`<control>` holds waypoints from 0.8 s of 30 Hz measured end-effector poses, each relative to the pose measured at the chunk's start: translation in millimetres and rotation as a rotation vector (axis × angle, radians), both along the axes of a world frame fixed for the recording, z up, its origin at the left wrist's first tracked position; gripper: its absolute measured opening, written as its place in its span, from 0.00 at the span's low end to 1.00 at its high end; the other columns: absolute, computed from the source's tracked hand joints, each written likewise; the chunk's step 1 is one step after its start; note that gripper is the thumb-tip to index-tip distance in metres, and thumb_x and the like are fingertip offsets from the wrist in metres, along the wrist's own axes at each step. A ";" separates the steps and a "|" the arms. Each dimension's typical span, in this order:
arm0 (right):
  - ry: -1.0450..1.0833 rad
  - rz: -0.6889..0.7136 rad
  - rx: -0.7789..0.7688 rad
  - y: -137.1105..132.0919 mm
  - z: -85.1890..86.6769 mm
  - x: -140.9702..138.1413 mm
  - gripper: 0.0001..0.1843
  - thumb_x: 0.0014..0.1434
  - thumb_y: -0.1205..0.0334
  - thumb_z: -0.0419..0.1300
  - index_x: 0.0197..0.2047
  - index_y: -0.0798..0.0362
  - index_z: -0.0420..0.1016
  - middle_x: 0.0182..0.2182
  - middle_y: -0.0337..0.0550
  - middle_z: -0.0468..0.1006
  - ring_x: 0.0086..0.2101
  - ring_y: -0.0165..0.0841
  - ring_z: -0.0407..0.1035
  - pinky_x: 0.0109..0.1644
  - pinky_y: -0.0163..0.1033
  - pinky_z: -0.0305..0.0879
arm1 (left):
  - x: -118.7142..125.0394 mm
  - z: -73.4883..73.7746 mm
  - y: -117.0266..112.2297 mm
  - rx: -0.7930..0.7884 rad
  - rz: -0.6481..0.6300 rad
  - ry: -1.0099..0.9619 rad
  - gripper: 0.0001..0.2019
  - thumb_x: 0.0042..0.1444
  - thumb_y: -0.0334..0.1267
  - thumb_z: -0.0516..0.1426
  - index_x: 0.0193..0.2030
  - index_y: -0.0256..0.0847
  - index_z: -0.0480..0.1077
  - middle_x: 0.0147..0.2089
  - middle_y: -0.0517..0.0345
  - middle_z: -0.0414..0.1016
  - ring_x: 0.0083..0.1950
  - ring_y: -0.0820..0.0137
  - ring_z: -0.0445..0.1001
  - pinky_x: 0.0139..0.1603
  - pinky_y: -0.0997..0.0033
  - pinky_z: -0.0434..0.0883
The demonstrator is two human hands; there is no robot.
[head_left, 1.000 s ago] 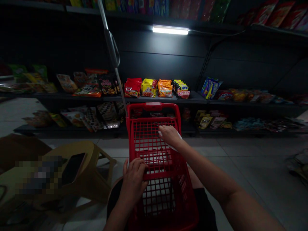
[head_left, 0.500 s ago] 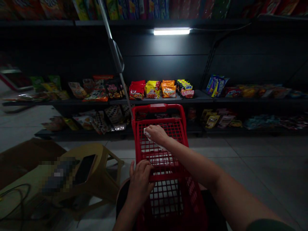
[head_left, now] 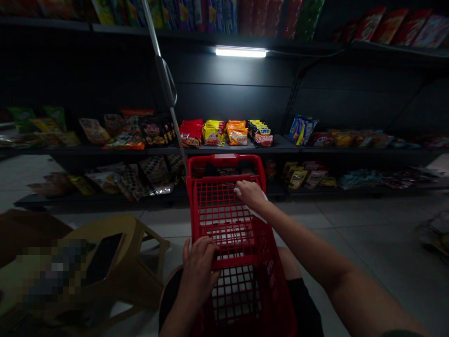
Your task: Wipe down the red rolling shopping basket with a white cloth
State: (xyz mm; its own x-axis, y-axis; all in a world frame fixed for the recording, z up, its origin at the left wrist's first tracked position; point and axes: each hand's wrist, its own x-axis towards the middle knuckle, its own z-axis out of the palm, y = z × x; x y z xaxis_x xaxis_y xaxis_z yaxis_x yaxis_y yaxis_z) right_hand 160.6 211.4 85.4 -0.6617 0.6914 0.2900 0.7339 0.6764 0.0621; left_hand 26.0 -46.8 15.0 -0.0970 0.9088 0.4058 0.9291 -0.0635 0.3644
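Between my legs stands a red plastic shopping cart (head_left: pixel 235 260) with grid sides. My right hand (head_left: pixel 251 194) is closed around a crumpled white wipe (head_left: pixel 258 215), a tissue or thin cloth. It presses near the upper right part of the cart's grid panel, and part of the wipe trails below the palm. My left hand (head_left: pixel 199 262) grips the cart's left side by the crossbar, its fingers bent over the rim and its thumb lower down. A metal pole (head_left: pixel 164 79) with a dark grip rises at the cart's upper left corner.
Ahead, dark shelves (head_left: pixel 280 144) hold several snack bags (head_left: pixel 214 133) beneath a lit lamp (head_left: pixel 240 51). At left, a yellowish stool (head_left: pixel 121 229) carries a phone (head_left: pixel 104 256) and a blurred-out item. A cardboard box (head_left: pixel 28 227) lies beyond it.
My right hand has slid rightward across the grid panel with the white wipe. My left hand keeps its hold on the cart. The view has turned slightly to the right.
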 end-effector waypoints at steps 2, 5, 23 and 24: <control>0.014 0.097 -0.002 -17.4 -1.4 -34.3 0.10 0.68 0.58 0.51 0.47 0.52 0.71 0.42 0.48 0.77 0.43 0.37 0.71 0.47 0.40 0.60 | -0.1 -0.6 -1.0 0.006 0.013 0.003 0.23 0.40 0.22 0.58 0.44 0.46 0.69 0.54 0.54 0.72 0.61 0.58 0.66 0.71 0.38 0.44; 0.038 0.344 0.004 -44.7 -2.4 -86.3 0.09 0.67 0.58 0.54 0.48 0.50 0.71 0.44 0.46 0.75 0.46 0.37 0.69 0.52 0.42 0.61 | 0.2 0.3 -4.2 0.002 0.038 0.009 0.22 0.41 0.23 0.58 0.44 0.45 0.68 0.53 0.54 0.72 0.61 0.58 0.67 0.72 0.39 0.45; 0.026 0.065 0.047 34.5 8.9 5.4 0.14 0.62 0.64 0.57 0.51 0.49 0.72 0.47 0.46 0.77 0.48 0.38 0.67 0.52 0.41 0.56 | 6.3 10.1 -4.8 -0.046 0.059 -0.039 0.23 0.42 0.20 0.56 0.44 0.47 0.68 0.54 0.56 0.70 0.61 0.60 0.67 0.71 0.37 0.44; 0.020 0.015 0.055 38.0 11.0 15.9 0.13 0.62 0.64 0.57 0.51 0.49 0.73 0.46 0.47 0.77 0.47 0.38 0.68 0.50 0.41 0.56 | 5.8 9.1 -4.7 -0.044 0.053 -0.036 0.23 0.41 0.20 0.56 0.45 0.47 0.68 0.54 0.56 0.70 0.61 0.60 0.67 0.71 0.37 0.44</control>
State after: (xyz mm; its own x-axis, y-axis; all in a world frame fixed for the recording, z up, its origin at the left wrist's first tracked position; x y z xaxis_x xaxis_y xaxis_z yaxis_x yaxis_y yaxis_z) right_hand 176.5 249.4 96.5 -0.6654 0.6640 0.3409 0.7253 0.6832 0.0848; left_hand 31.8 -51.4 24.1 -0.1589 0.9191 0.3607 0.9169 0.0019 0.3990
